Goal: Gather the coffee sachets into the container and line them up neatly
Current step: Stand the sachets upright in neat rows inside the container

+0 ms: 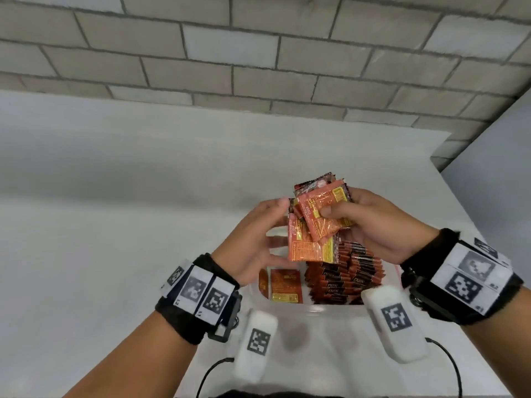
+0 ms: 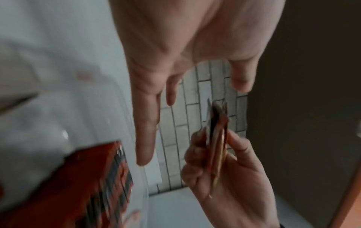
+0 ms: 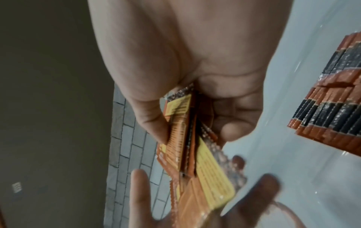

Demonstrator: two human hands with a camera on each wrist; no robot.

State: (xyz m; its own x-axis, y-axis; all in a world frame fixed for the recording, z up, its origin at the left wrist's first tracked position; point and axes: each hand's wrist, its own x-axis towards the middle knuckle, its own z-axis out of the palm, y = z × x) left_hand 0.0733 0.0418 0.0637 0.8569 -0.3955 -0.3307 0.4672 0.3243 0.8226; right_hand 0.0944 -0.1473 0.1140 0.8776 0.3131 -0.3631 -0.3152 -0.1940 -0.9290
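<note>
I'm mid-gather: right hand (image 1: 382, 225) fingers clamp a messy bunch of sachets (image 1: 316, 222) above the container (image 1: 321, 308), left hand (image 1: 253, 239) splayed w/ fingertips at its edge, nothing gripped; next, I reckon, square the bunch & slot it beside the packed row (image 1: 344, 274).

Soft even indoor light, head view sharp with bowed edges, both wrist views dim, motion-blurred

Container (image 1: 324, 307) on table (image 1: 115, 225), row of sachets (image 1: 342, 277) inside at right, bundle of sachets (image 1: 319, 222) above, wall (image 1: 258, 53) behind.
</note>
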